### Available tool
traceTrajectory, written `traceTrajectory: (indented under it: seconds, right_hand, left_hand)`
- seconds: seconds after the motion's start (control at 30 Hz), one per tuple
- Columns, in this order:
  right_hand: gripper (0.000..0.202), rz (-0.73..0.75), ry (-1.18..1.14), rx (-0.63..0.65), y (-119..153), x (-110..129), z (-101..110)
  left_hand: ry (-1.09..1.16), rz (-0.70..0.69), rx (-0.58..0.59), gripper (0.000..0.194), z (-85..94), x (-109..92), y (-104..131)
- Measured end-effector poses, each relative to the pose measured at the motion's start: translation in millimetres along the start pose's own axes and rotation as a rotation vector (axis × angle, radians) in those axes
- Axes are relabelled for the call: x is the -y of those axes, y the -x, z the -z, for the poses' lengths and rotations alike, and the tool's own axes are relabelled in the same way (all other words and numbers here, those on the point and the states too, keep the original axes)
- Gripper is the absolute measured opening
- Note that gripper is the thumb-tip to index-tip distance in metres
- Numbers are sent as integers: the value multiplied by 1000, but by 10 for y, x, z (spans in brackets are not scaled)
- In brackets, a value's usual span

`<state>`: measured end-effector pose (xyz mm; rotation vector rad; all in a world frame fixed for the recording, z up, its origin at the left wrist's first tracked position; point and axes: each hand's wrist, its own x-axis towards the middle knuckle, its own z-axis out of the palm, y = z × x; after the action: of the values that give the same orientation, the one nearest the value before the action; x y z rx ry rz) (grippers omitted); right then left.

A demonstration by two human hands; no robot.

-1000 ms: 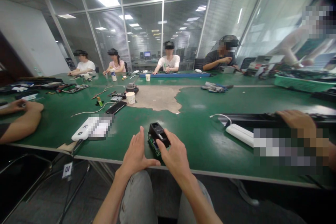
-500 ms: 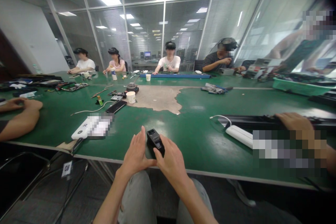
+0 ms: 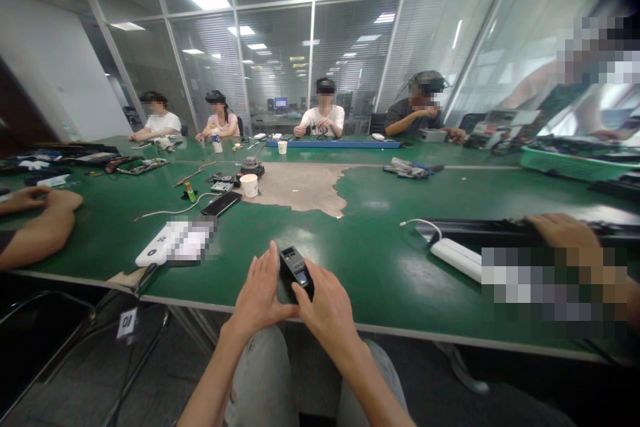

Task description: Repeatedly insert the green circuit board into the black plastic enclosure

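Observation:
A small black box-shaped device [image 3: 295, 265] stands at the near edge of the green table; its exact kind I cannot make out. Around its right side my right hand [image 3: 327, 300] is closed, with the thumb across the near end. My left hand [image 3: 257, 290] is open at the device's left, fingers stretched out and pointing away from me. Its thumb reaches across below the device, close to the right thumb. The lower part of the device is hidden by my hands.
To the left lie a white power bank [image 3: 156, 245], a black phone [image 3: 221, 204] and a paper cup [image 3: 249, 185]. A white power bank with a cable [image 3: 456, 259] lies right, beside another person's hand [image 3: 565, 232]. A green basket [image 3: 560, 165] stands far right. Several people sit around the table.
My hands and the black device stay almost in place. Across the table, the person in the middle has raised both hands from the tabletop to the chest.

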<state>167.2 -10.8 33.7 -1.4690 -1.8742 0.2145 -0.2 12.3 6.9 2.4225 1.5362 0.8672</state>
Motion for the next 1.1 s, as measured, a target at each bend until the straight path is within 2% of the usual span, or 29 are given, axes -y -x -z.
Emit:
traceTrajectory:
  seconds: [0.1,0.23,0.4,0.53,0.67,0.8,0.93,1.1]
  right_hand:
    - [42,6,-30,-51,-91,43,69]
    - [47,-17,-111,-183,-241,14,232]
    - [47,-82,-67,-283,-259,-363,291]
    - [46,-123,12,-255,-157,-677,227]
    - [48,-110,58,-214,-74,-811,165]
    - [53,-58,65,-238,-36,-866,123]
    - [45,-56,25,-222,-38,-860,155]
    - [46,-124,-125,-247,-96,-583,314]
  left_hand:
    - [-10,4,-2,129,-19,21,5]
    - [-35,11,19,137,-41,55,12]
    - [-37,28,16,137,-46,51,-1]
    - [-26,46,3,135,-46,35,-16]
    - [-29,51,3,135,-36,19,-18]
    - [-32,61,22,136,-24,7,-24]
    - [-28,63,24,135,-32,11,-31]
    - [-29,51,7,133,-48,27,-16]
